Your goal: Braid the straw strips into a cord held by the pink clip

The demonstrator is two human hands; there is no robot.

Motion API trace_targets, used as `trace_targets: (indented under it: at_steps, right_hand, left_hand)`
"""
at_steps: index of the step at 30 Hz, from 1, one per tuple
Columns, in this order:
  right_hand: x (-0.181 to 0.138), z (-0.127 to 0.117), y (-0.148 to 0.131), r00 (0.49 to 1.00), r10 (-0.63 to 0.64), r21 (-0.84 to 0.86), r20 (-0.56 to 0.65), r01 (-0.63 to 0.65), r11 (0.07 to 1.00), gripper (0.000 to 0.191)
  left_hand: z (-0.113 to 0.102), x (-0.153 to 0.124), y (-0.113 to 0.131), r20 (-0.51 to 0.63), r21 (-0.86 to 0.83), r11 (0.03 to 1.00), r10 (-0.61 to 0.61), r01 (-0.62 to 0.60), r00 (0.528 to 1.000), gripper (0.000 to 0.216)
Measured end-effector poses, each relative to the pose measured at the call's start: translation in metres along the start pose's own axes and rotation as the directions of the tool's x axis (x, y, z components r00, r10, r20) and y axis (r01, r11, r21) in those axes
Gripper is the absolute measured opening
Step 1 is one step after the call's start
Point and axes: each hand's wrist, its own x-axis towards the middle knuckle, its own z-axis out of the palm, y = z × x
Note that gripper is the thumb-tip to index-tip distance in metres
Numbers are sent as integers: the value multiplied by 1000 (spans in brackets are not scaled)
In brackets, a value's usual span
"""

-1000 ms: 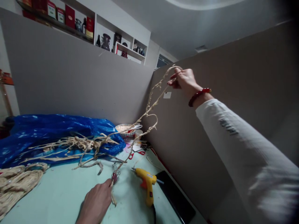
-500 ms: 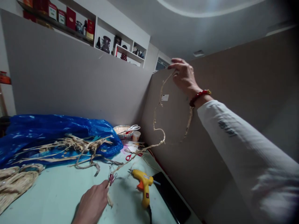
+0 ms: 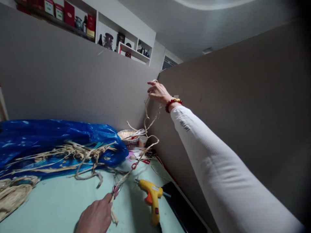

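My left hand, low in the view, is closed on a small wire piece with a pinkish-red part; its exact kind is unclear. A pale strip end hangs below those fingers. From the wire piece a knobbly, twisted straw-coloured fibre cord runs up and right in loose bends. My right hand, raised in front of the wall corner, pinches this cord, and its free length dangles beneath the hand. On the table to the right of my left hand lies a yellow glue gun with an orange trigger.
A blue plastic bag with dry fibre strips lies at the left. Coiled fibre is nearer. Behind are a woven basket, a paper cup and red-handled scissors. A black flat object lies right.
My right hand has moved left and down, bringing the cord's loops closer to the wall corner. My left hand stays nearly in place with the wire piece. The view has shifted slightly.
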Motion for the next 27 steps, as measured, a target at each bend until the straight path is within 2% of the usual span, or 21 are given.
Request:
trace_targets:
  at_steps: [3, 6, 9, 11, 14, 16, 18, 22, 24, 27]
  right_hand:
    - [-14, 40, -7, 979, 72, -39, 193, -66, 997, 21]
    - [-36, 79, -10, 921, 179, -106, 347, -151, 983, 32]
    - [-57, 108, -14, 866, 256, -178, 429, -197, 964, 32]
    - [-69, 120, -18, 860, 268, -208, 435, -193, 959, 32]
    - [-84, 130, -26, 894, 205, -191, 398, -138, 972, 31]
    - [-93, 136, -36, 920, 118, -137, 374, -71, 988, 32]
    - [-102, 143, -49, 924, 10, -57, 381, 13, 998, 33]
    - [-122, 167, -86, 856, -177, 107, 486, 143, 984, 34]
    - [-132, 184, -101, 815, -205, 144, 542, 151, 978, 31]
    - [-143, 210, -113, 775, -174, 148, 607, 105, 983, 31]
  left_hand:
    - [-1, -1, 0, 7, -12, 1000, -15, 15, 1000, 46]
    - [-3, -1, 1, 7, -17, 1000, -23, 23, 1000, 45]
    - [-4, -1, 1, 26, -23, 999, -35, 35, 999, 44]
    - [-5, 0, 2, 48, -13, 999, -49, 49, 998, 45]
    - [-5, 0, 2, 65, 4, 998, -58, 58, 996, 47]
    - [-4, 1, 1, 68, 16, 998, -55, 54, 996, 49]
    - [-2, 2, -1, 72, 29, 998, -51, 49, 996, 48]
    - [3, 5, -7, 56, 26, 999, -41, 39, 998, 49]
    - [4, 6, -8, 65, 20, 999, -50, 49, 997, 50]
    - [0, 7, -7, 96, 25, 998, -59, 57, 994, 51]
